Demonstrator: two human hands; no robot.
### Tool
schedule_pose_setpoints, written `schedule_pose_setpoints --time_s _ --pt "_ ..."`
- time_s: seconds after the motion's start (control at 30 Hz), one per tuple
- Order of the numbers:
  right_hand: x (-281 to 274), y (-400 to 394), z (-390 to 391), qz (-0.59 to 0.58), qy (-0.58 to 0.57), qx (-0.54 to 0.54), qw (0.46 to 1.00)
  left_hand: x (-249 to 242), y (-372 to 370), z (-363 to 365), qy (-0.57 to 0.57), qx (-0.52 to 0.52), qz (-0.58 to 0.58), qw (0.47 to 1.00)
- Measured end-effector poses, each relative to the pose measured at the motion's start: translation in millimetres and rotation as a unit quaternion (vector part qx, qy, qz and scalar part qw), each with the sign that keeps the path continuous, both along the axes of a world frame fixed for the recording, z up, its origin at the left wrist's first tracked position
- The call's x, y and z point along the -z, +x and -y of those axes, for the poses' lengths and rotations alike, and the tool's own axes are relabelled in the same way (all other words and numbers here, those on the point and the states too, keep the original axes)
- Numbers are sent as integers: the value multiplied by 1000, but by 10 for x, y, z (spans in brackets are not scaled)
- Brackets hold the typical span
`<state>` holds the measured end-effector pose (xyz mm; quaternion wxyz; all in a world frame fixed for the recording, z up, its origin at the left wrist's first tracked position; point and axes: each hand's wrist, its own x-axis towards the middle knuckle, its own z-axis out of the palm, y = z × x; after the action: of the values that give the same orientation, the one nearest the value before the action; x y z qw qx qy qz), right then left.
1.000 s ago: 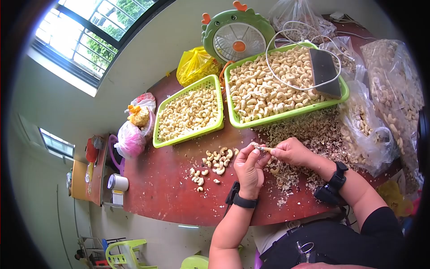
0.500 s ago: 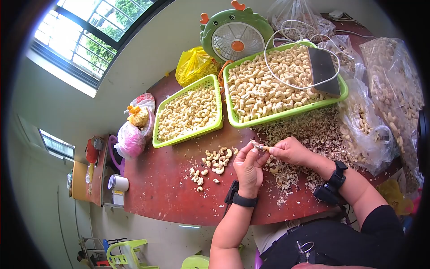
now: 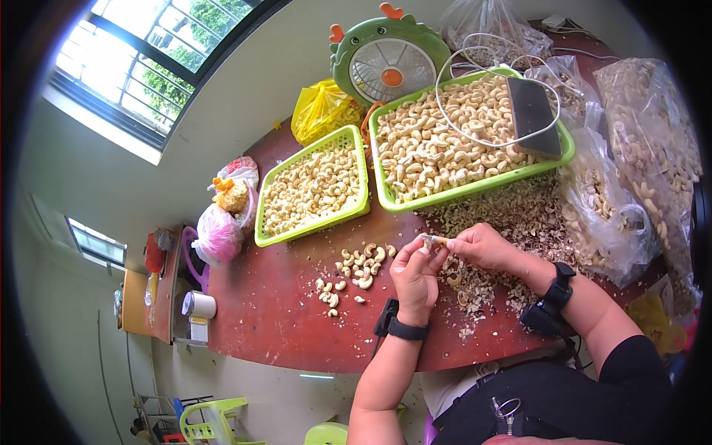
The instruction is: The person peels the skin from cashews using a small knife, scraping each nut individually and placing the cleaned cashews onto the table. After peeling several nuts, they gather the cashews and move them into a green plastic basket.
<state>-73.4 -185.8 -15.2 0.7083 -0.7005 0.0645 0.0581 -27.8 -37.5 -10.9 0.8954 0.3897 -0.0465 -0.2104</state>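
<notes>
My left hand (image 3: 417,280) is closed, its thumb and fingertips pinching a cashew nut (image 3: 426,240) that is mostly covered by the fingers. My right hand (image 3: 486,248) grips a small knife with a tan handle (image 3: 441,240), and its tip meets the nut. The blade is too small to make out clearly. To the left of my hands, a loose group of peeled cashews (image 3: 363,268) lies on the red table (image 3: 282,319). Under and beyond my right hand spreads a heap of cashew skins (image 3: 512,215).
Behind are a small green basket (image 3: 361,202) and a larger one (image 3: 475,182), both full of cashews. A phone (image 3: 535,119) with a white cable rests on the larger one. A green fan (image 3: 391,55) stands behind. Plastic bags of nuts (image 3: 649,141) crowd the right side.
The view has shifted very slightly. Both hands stay together at the same spot, still holding the cashew and the knife, with only small finger movement.
</notes>
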Motion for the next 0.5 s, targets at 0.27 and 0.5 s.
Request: schedule_pose_setpoints --time_s 0.27,0.5 --pt "11 4 6 -8 1 -26 1000 -3 35 -5 17 -6 -14 1000" --pt "-22 -2 2 3 -36 -19 999 9 28 -9 30 -19 4 999"
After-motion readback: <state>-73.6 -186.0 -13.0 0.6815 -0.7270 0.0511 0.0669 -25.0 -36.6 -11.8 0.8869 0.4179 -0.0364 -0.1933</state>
